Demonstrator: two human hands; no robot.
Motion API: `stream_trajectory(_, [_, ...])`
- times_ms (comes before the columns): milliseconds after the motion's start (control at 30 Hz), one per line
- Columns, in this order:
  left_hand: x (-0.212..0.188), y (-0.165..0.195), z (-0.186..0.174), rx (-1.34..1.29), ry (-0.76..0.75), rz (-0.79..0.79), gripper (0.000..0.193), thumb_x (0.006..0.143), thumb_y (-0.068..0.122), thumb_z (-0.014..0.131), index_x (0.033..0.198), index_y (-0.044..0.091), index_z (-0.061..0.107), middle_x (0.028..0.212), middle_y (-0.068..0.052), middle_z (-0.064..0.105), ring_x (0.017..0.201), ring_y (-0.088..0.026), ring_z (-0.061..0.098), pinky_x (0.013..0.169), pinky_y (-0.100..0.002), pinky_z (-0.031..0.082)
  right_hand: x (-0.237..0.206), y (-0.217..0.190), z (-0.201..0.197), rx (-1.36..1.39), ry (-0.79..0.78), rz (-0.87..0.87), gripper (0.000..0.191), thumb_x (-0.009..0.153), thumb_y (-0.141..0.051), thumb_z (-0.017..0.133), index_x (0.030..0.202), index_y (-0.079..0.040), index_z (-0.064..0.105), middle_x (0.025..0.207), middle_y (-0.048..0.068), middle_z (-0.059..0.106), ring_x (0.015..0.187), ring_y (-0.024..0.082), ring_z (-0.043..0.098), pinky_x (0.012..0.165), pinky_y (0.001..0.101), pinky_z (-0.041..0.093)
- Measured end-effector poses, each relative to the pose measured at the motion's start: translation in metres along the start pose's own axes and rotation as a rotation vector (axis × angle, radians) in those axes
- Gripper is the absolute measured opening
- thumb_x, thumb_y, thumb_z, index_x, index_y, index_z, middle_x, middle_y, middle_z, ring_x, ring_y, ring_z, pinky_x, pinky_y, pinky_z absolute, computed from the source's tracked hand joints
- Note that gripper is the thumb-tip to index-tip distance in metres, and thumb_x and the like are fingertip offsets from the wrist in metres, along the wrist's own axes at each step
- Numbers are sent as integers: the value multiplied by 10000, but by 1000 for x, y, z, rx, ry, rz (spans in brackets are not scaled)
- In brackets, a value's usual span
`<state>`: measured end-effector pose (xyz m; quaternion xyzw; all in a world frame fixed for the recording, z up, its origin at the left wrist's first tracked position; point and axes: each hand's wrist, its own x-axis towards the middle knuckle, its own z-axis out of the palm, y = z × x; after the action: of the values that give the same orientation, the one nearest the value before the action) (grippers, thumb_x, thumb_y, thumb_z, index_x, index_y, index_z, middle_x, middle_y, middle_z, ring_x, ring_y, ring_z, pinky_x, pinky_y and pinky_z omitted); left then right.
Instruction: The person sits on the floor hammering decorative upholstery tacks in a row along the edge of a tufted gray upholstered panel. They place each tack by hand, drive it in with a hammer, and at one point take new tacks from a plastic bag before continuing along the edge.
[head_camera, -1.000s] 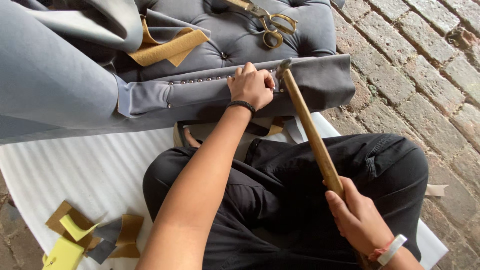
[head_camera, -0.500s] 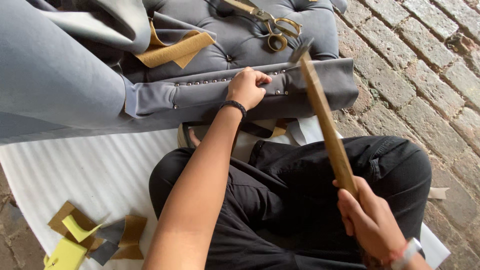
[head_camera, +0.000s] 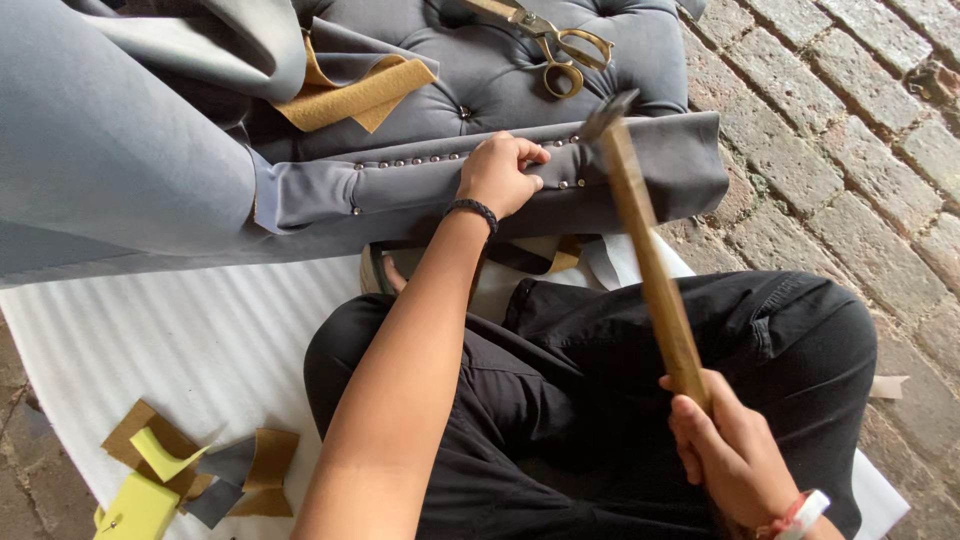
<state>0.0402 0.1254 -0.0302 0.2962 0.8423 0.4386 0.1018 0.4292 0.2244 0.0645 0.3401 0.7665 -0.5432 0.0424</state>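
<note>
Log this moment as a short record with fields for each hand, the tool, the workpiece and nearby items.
left hand: pressed on the studded grey panel, fingers pinched at the stud row
right hand: gripping the wooden handle's lower end
hammer: head raised above the panel
scissors: lying on the tufted cushion
scraps: on the white sheet

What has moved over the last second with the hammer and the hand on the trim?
The hammer head swung up off the studded grey trim and away from the left hand, now raised above the strip. The right hand kept its grip low on the wooden handle. The left hand stayed pinching at the stud row; the scissors and the scraps did not move.
</note>
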Motion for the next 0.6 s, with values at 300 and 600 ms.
stream_trajectory(300, [-14, 12, -7, 119, 92, 44, 303, 736, 189, 831, 1034, 228, 797, 1032, -27, 676, 1026, -227, 657, 918, -390, 526, 55, 6, -80, -310, 15, -55, 477, 918, -270, 718, 1359, -122, 615, 733, 89, 604, 521, 175, 575, 432, 322, 514])
stream_trajectory(600, [-37, 1, 1, 659, 320, 377, 456, 1015, 297, 557, 1440, 133, 596, 1514, -113, 537, 1378, -316, 501, 1138, -469, 361, 263, 1, -207, -1401, 98, -348, 318, 955, -517, 673, 991, -212, 754, 659, -2, 652, 494, 148, 601, 494, 311, 516])
